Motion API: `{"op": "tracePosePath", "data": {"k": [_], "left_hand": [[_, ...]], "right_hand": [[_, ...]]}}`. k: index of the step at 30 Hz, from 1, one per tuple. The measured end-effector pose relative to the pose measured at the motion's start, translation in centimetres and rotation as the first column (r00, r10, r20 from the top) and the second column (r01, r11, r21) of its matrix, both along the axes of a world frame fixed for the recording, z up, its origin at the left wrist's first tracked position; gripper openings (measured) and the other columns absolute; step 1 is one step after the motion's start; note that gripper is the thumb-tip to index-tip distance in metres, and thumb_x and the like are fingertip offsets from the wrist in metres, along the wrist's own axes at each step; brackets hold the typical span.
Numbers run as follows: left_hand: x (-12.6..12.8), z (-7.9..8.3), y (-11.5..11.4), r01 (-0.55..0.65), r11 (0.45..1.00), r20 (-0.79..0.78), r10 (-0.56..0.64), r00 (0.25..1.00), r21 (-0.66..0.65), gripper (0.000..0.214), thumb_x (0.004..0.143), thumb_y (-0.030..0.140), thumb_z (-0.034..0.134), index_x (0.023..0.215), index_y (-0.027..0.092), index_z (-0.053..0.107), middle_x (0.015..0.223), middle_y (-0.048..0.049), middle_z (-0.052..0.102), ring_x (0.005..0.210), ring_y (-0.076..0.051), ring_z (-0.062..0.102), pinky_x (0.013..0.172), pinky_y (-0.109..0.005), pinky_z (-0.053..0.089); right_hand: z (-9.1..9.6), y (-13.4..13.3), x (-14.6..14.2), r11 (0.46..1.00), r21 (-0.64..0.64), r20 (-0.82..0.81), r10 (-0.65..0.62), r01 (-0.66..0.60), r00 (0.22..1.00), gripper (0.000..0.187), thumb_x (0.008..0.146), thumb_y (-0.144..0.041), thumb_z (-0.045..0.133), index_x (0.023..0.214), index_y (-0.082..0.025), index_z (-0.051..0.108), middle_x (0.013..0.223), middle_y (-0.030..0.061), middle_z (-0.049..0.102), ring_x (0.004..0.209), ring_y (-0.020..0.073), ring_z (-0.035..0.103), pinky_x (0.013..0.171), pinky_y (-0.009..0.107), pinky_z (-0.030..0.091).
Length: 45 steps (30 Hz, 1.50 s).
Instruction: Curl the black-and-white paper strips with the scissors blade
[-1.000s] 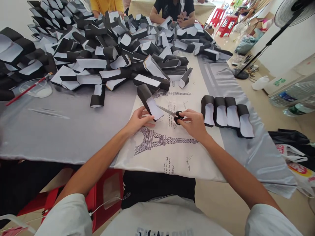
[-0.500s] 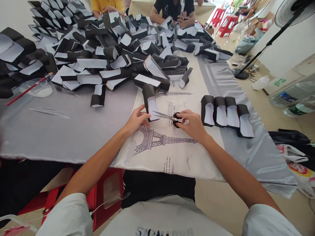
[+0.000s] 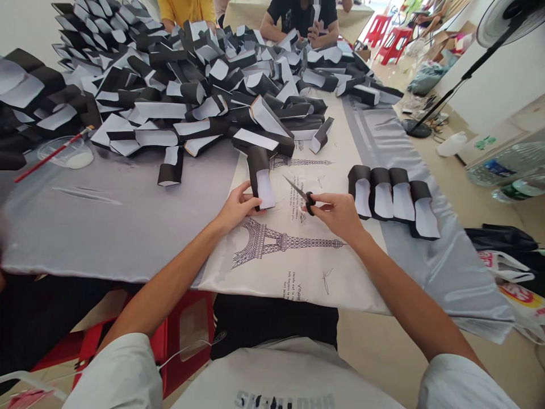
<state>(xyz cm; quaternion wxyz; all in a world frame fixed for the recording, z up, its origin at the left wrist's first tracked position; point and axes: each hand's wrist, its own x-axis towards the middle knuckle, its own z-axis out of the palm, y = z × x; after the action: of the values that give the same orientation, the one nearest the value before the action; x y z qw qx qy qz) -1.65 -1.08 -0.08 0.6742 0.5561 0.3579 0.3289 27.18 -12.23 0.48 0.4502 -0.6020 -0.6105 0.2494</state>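
Note:
My left hand (image 3: pixel 239 207) grips the near end of a black paper slipper with a white inner face (image 3: pixel 265 187), thumb on its left edge. The piece lies on the cream, tower-printed cloth (image 3: pixel 255 278), its far end touching the heap. Just to the right, my right hand (image 3: pixel 338 213) holds scissors (image 3: pixel 307 199) by their black handles. The blades look closed and point up and left, apart from the paper piece. Several like black-and-white pieces (image 3: pixel 392 193) stand in a row right of my right hand.
A large heap of black-and-white paper pieces (image 3: pixel 204 85) covers the table's far side. A red brush (image 3: pixel 51 156) rests across a clear dish (image 3: pixel 79 158) at left. Two people (image 3: pixel 300 23) sit beyond the heap. A standing fan (image 3: pixel 472 68) and red stools (image 3: pixel 394 45) are at right.
The scissors have moved right, away from the paper piece, and turned so their tips point up and left. Their blades have closed. My left hand has stayed on the piece.

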Motion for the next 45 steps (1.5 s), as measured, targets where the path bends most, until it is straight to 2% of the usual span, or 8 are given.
{"op": "tracePosePath", "data": {"k": [3,6,14,18,26,31,36,45], "left_hand": [[0.1,0.1,-0.1,0.004,1.000,-0.005,-0.004,1.000,0.001,0.075,0.084,0.031,0.085,0.151,0.016,0.055,0.092,-0.0032,0.081,0.092,-0.024,0.083,0.102,-0.050,0.071],[0.1,0.2,-0.1,0.006,1.000,-0.015,-0.006,1.000,0.006,0.075,0.083,0.031,0.086,0.150,0.016,0.056,0.097,-0.0058,0.083,0.096,-0.024,0.083,0.102,-0.048,0.071],[-0.2,0.2,0.0,0.033,0.999,-0.014,-0.033,0.999,0.014,0.074,0.085,0.035,0.086,0.151,0.016,0.059,0.110,-0.0113,0.083,0.105,-0.031,0.083,0.084,-0.046,0.076],[-0.3,0.3,0.1,0.033,0.999,0.026,-0.033,0.999,-0.018,0.072,0.083,0.035,0.087,0.147,0.017,0.061,0.116,-0.0137,0.082,0.108,-0.034,0.082,0.079,-0.044,0.076],[-0.5,0.8,0.1,0.049,0.998,0.073,-0.046,0.996,-0.045,0.063,0.083,0.036,0.083,0.142,0.017,0.068,0.118,-0.0118,0.078,0.096,-0.027,0.078,0.056,-0.030,0.066],[-0.6,1.2,0.1,0.044,0.998,0.109,-0.039,0.993,-0.044,0.064,0.085,0.038,0.080,0.145,0.016,0.067,0.121,-0.0144,0.077,0.097,-0.028,0.076,0.051,-0.029,0.063],[-0.6,1.1,0.2,0.063,0.997,0.114,-0.058,0.992,-0.039,0.059,0.087,0.037,0.080,0.140,0.015,0.068,0.116,-0.0140,0.077,0.090,-0.025,0.074,0.051,-0.027,0.061],[-0.6,1.3,0.1,0.076,0.995,0.116,-0.068,0.991,-0.057,0.052,0.087,0.039,0.079,0.132,0.014,0.070,0.110,-0.0143,0.078,0.087,-0.026,0.075,0.050,-0.027,0.058]], "right_hand": [[-0.3,0.1,0.0,0.996,0.032,-0.034,-0.077,0.078,0.996,0.021,0.082,-0.036,0.087,0.099,-0.025,0.091,0.100,0.0056,0.088,0.084,0.0298,0.085,0.082,0.050,0.074],[-0.6,0.2,-0.1,0.993,0.063,-0.068,-0.098,0.103,0.993,0.026,0.081,-0.036,0.088,0.103,-0.022,0.091,0.105,0.0081,0.088,0.090,0.0301,0.085,0.081,0.049,0.075],[-0.5,-0.2,-0.3,0.999,-0.004,0.005,-0.049,0.049,0.999,0.032,0.083,-0.041,0.088,0.112,-0.026,0.091,0.121,0.0077,0.083,0.066,0.0172,0.074,0.070,0.044,0.073],[-0.6,-0.2,-0.3,0.999,-0.050,0.075,-0.008,0.012,0.997,0.041,0.076,-0.040,0.095,0.115,-0.028,0.090,0.134,0.0108,0.077,0.061,0.0151,0.069,0.067,0.044,0.070],[-1.4,0.7,0.9,0.999,0.042,0.232,-0.041,0.032,0.972,0.019,0.086,-0.036,0.085,0.102,-0.027,0.090,0.097,0.0050,0.083,0.064,0.0186,0.062,0.074,0.044,0.062],[-0.9,0.5,0.8,0.998,-0.038,0.220,-0.034,0.044,0.975,0.022,0.082,-0.036,0.088,0.101,-0.025,0.089,0.102,0.0050,0.085,0.060,0.0165,0.060,0.068,0.041,0.060],[-0.6,0.4,0.8,0.998,-0.054,0.266,0.051,-0.038,0.962,0.037,0.080,-0.037,0.092,0.115,-0.026,0.088,0.115,0.0078,0.084,0.066,0.0183,0.065,0.066,0.039,0.059],[-1.1,0.8,1.3,0.997,0.009,0.236,-0.077,0.077,0.969,0.017,0.090,-0.037,0.083,0.097,-0.023,0.088,0.093,0.0062,0.083,0.063,0.0183,0.064,0.068,0.040,0.059]]}}
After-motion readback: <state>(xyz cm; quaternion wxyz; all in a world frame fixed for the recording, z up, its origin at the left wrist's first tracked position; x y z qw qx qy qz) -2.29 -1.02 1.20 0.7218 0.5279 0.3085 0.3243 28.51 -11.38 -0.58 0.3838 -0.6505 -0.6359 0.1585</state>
